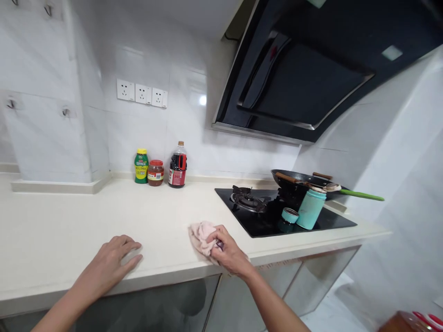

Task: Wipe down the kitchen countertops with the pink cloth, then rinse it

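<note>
A crumpled pale pink cloth [201, 236] lies bunched on the cream countertop [152, 216] near its front edge. My right hand [226, 249] grips the cloth, fingers curled over its right side; part of the cloth is hidden under the hand. Further left, my left hand [116, 256] is over the front of the counter, thumb and fingers apart, holding nothing. Whether its palm touches the surface I cannot tell.
A black gas stove [256, 226] holds a wok [290, 177], a teal bottle [311, 210] and its teal lid [290, 215]. A green-handled utensil [363, 195] sticks out right. Along the wall stand a green-yellow bottle [141, 167], a red-lidded jar [155, 174] and a dark sauce bottle [177, 166]. A range hood [304, 83] overhangs.
</note>
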Available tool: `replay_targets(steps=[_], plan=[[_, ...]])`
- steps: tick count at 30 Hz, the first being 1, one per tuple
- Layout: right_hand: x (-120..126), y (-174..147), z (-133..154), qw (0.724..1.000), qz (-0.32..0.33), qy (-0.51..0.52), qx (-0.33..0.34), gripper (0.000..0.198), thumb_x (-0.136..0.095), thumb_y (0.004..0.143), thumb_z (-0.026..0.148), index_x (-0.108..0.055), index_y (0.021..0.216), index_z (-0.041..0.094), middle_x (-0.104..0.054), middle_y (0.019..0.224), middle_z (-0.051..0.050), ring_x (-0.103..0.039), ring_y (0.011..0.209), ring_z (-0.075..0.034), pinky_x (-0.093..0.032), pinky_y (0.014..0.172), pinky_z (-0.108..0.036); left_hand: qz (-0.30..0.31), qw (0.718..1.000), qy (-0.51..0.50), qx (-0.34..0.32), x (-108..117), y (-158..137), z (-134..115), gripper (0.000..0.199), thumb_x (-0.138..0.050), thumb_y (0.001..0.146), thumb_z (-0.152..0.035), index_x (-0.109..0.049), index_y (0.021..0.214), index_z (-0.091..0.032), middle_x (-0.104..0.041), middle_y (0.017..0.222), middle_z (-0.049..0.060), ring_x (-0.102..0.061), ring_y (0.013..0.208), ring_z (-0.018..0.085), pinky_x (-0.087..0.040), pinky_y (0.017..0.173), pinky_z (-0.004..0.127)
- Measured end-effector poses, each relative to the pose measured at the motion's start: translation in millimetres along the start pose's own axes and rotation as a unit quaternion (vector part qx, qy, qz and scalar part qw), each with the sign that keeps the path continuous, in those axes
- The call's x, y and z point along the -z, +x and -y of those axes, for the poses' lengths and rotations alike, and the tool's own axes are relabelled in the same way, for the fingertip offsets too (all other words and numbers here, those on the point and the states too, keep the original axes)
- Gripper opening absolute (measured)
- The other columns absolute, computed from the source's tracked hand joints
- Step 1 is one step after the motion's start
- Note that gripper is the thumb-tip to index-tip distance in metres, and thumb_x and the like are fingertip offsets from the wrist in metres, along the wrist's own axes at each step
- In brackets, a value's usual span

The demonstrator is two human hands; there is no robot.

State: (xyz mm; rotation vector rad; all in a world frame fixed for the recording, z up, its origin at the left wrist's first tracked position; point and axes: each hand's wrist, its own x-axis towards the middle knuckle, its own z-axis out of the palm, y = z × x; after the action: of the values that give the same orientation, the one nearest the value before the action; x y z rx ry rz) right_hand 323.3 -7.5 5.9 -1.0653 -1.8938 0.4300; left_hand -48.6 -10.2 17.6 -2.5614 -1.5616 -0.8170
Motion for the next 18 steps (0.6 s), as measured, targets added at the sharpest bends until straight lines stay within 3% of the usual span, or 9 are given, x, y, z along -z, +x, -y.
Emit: replay_targets(steps=[4,7,9,12,15,18], plan=[[34.9,-13.9,4.1,0.991,-0.129,0.024,-0.026,0.023,-0.054,0.073,0.022,-0.058,0.096,0.024,-0.054,0.102,-0.001,-0.055,0.089,-0.018,-0.046,0.078,-0.029,0.004,1.000,-0.003,-0.003,-1.2,-2.3,1.7,0.033,-0.050,0.095,-0.049,-0.071,0.110,-0.027,-0.068,0.114,0.006,-0.062,0.110,0.024,-0.049,0.095,0.039],[78.6,-26.8,-13.2,0.971,-0.226,-0.034,-0.075,0.047,-0.058,0.078,0.032,-0.050,0.123,0.025,-0.056,0.115,-0.004,-0.058,0.094,-0.019,-0.048,0.085,-0.033,0.008,1.000,-0.011,0.000,-4.9,-4.3,4.9,0.033,-0.049,0.097,-0.048,-0.068,0.114,-0.027,-0.069,0.116,0.005,-0.061,0.113,0.024,-0.046,0.098,0.040],[103.9,-38.9,-33.3,0.968,-0.207,-0.091,-0.113,0.063,-0.062,0.078,0.040,-0.043,0.136,0.024,-0.055,0.125,-0.007,-0.058,0.106,-0.023,-0.047,0.095,-0.038,0.008,1.000,-0.018,0.001,-6.6,-5.7,5.5,0.033,-0.047,0.098,-0.048,-0.067,0.115,-0.027,-0.071,0.116,0.004,-0.061,0.115,0.024,-0.044,0.101,0.041],[124.3,-55.7,-65.9,0.963,-0.126,-0.162,-0.175,0.059,-0.063,0.078,0.055,-0.055,0.128,0.024,-0.057,0.123,-0.009,-0.058,0.116,-0.027,-0.046,0.101,-0.041,0.004,1.000,-0.025,0.000,-6.7,-7.2,3.8,0.031,-0.047,0.099,-0.045,-0.067,0.114,-0.026,-0.072,0.115,0.004,-0.063,0.113,0.024,-0.046,0.101,0.041],[121.5,-59.6,-84.9,0.935,-0.152,-0.230,-0.222,0.055,-0.056,0.079,0.064,-0.061,0.114,0.023,-0.060,0.112,-0.010,-0.061,0.108,-0.029,-0.051,0.094,-0.043,0.005,1.000,-0.029,0.002,-6.1,-8.2,2.0,0.030,-0.049,0.098,-0.045,-0.067,0.113,-0.027,-0.072,0.114,0.003,-0.064,0.111,0.024,-0.047,0.100,0.041],[103.5,-54.4,-84.0,0.918,-0.159,-0.295,-0.210,0.056,-0.057,0.078,0.067,-0.058,0.111,0.022,-0.062,0.109,-0.011,-0.061,0.105,-0.032,-0.050,0.093,-0.048,-0.012,1.000,-0.022,0.005,-7.7,-8.8,3.4,0.029,-0.051,0.097,-0.045,-0.067,0.115,-0.029,-0.070,0.115,0.003,-0.063,0.112,0.024,-0.049,0.098,0.040]])
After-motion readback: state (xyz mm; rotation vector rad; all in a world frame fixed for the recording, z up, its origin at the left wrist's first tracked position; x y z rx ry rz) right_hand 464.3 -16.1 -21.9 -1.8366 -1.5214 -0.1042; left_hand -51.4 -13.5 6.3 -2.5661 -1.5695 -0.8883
